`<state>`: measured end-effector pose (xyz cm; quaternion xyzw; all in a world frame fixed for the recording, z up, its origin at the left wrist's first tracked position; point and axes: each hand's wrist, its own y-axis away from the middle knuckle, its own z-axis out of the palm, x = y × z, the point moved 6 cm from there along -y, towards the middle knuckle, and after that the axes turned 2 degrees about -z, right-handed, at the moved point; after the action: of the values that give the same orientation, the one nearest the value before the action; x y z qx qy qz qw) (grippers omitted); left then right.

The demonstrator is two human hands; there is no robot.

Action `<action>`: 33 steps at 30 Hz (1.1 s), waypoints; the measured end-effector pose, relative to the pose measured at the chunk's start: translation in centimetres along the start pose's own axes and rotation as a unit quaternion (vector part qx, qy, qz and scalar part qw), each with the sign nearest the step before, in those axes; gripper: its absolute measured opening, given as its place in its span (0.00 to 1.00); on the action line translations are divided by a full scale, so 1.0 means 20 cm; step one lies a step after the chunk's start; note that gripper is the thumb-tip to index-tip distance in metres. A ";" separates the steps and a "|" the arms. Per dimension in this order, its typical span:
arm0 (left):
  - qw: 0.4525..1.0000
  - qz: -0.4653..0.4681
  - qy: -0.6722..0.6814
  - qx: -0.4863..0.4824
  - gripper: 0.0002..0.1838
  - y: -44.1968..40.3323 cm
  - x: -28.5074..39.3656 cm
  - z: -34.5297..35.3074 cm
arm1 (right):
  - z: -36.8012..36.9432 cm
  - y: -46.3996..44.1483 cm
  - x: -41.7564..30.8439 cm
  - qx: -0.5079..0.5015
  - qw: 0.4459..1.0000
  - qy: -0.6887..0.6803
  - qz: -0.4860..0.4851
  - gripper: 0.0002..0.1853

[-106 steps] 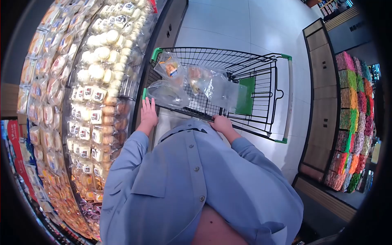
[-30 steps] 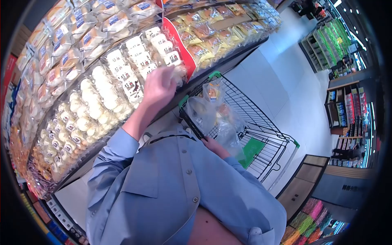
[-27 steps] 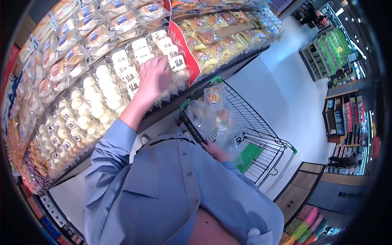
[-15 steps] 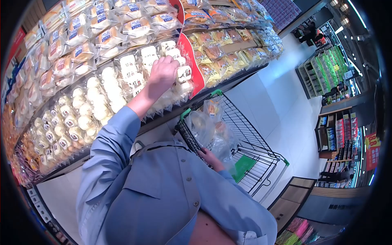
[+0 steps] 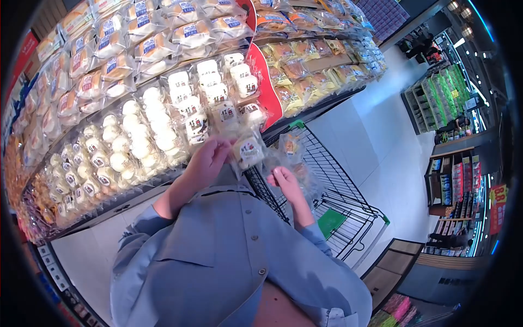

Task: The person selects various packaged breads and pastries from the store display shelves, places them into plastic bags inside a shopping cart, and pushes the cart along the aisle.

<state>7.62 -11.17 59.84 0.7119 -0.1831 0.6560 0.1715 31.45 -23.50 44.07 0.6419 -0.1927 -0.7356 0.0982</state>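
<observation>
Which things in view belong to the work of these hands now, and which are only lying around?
In the work:
- left hand, holding a wrapped white bun
- right hand, near it
- shopping cart with bagged goods

Only around:
- yellow-wrapped packages
- red divider
- green rack

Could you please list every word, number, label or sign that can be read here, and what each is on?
"8.8": on the red sign; its smaller marks are unreadable.
Pack at the left hand's fingers: dark and red print, too blurred to read.
White bun packs: dark characters, too unclear to quote.
Bread packs: blue labels, too small.
Dark panel: lettering too small.
</observation>
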 end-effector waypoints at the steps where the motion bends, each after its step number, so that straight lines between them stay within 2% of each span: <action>1: 1.000 -0.001 0.001 0.003 0.04 0.05 -0.01 -0.02 | 0.11 0.01 -0.13 -0.023 0.998 -0.057 -0.015 0.16; 2: 1.000 -0.018 -0.010 -0.015 0.04 0.10 -0.03 -0.02 | 0.20 0.02 -0.23 -0.025 0.998 -0.055 -0.013 0.16; 4: 0.999 -0.039 -0.019 -0.032 0.03 0.15 -0.06 -0.05 | 0.40 0.04 -0.40 -0.106 0.989 -0.095 -0.046 0.16; 8: 0.996 -0.079 0.044 0.024 0.05 0.25 -0.08 -0.13 | 0.58 0.05 -0.51 -0.172 0.984 -0.028 -0.043 0.15; 10: 0.989 -0.065 0.117 0.064 0.14 0.27 -0.02 -0.17 | 0.62 0.06 -0.54 -0.173 0.982 -0.062 -0.053 0.14; 11: 0.987 -0.078 0.122 0.069 0.14 0.28 -0.03 -0.19 | 0.63 0.07 -0.54 -0.167 0.982 -0.076 -0.039 0.13; 13: 0.973 -0.083 0.212 0.044 0.23 0.30 -0.08 -0.20 | 0.66 0.07 -0.54 -0.165 0.983 -0.076 -0.032 0.13; 16: 0.970 -0.099 0.219 0.034 0.27 0.33 -0.11 -0.17 | 0.70 0.09 -0.57 -0.161 0.985 -0.060 -0.031 0.13; 17: 0.982 -0.111 0.150 0.017 0.26 0.34 -0.07 -0.18 | 0.72 0.09 -0.57 -0.173 0.983 -0.051 -0.042 0.14; 18: 0.981 -0.115 0.152 0.020 0.26 0.35 -0.07 -0.17 | 0.73 0.09 -0.58 -0.185 0.980 -0.044 -0.055 0.16; 21: 0.958 -0.163 0.228 0.051 0.26 0.36 -0.11 -0.19 | 0.75 0.07 -0.55 -0.196 0.978 -0.041 -0.054 0.16; 23: 0.937 -0.175 0.300 0.026 0.24 0.35 -0.13 -0.19 | 0.77 0.07 -0.55 -0.203 0.977 -0.038 -0.055 0.16; 26: 0.930 -0.182 0.317 0.026 0.23 0.34 -0.16 -0.18 | 0.77 0.08 -0.55 -0.180 0.981 -0.067 -0.036 0.13; 28: 0.927 -0.190 0.322 0.028 0.22 0.34 -0.17 -0.18 | 0.75 0.06 -0.51 -0.189 0.979 -0.060 -0.052 0.17; 32: 0.916 -0.203 0.345 0.030 0.22 0.33 -0.16 -0.17 | 0.76 0.07 -0.49 -0.199 0.977 -0.071 -0.040 0.17; 33: 0.916 -0.203 0.344 0.029 0.22 0.33 -0.16 -0.17 | 0.76 0.08 -0.52 -0.172 0.980 -0.082 -0.057 0.17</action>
<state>1.17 -15.08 57.04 0.4684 0.0551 0.8167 0.3325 17.96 -18.49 55.62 0.5629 -0.0336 -0.8123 0.1486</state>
